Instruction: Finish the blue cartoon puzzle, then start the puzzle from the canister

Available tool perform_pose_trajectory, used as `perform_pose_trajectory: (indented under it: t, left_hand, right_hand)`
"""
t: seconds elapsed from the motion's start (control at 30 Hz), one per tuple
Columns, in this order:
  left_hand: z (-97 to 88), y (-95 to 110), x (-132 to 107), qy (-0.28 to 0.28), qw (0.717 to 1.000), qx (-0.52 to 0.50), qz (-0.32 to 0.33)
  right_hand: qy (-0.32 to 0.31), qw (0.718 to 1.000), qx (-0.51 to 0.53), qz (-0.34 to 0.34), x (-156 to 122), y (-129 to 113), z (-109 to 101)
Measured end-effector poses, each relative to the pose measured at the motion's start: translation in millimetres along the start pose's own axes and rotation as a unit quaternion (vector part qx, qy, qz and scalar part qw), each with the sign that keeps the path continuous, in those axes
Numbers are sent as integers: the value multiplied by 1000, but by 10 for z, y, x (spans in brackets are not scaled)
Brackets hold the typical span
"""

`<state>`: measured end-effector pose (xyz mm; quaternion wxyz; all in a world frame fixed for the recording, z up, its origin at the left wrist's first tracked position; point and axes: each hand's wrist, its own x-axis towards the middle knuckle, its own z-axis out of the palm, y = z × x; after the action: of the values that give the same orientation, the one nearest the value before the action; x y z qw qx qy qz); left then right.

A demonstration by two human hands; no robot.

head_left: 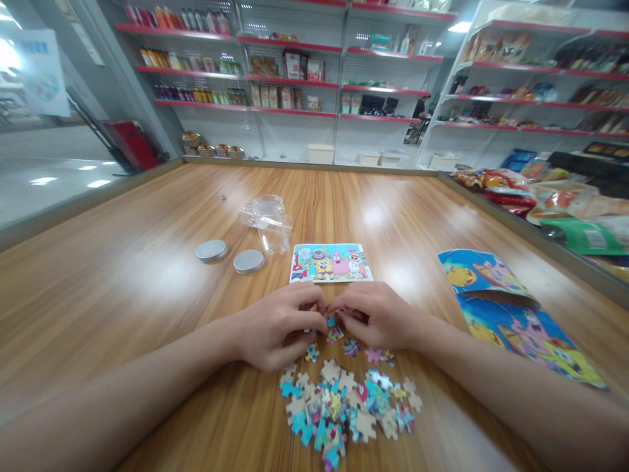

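My left hand (287, 322) and my right hand (378, 313) meet fingertip to fingertip just in front of a picture card (331, 263) with cartoon characters. Both hands are closed in a pinch on small jigsaw puzzle pieces, mostly hidden by the fingers. Between and below the hands lie a few loose coloured pieces (350, 347). Closer to me is a heap of puzzle pieces (344, 406), some face up in blue, yellow and pink, others showing plain beige backs.
Left of the card are two round silver lids (249, 261) and clear plastic jars (272, 226). A blue cartoon-printed sheet (531, 334), folded, lies on the right of the wooden table (162, 262). Packaged goods (565, 196) are beyond the right edge; stocked shelves (295, 82) stand behind.
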<state>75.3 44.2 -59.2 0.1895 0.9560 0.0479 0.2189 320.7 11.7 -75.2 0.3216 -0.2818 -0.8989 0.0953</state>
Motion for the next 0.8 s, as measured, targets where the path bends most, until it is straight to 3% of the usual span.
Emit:
perform_pose_trajectory:
  t: [0.2,0.3,0.4,0.8]
  left_hand:
    - [10,-9,4,1,1000,-6,0]
    - [19,-16,1,6,1000,-7,2]
    - [23,-14,1,7,1000,-4,4]
    - [21,-20,-7,3,1000,-7,0]
  right_hand:
    - [-69,989,115,-61,-12,-128,-65]
    - [-144,979,121,-78,-35,-178,-59]
    - [-176,976,109,-71,-40,-206,-32]
    - [-88,990,105,-34,1,-171,4]
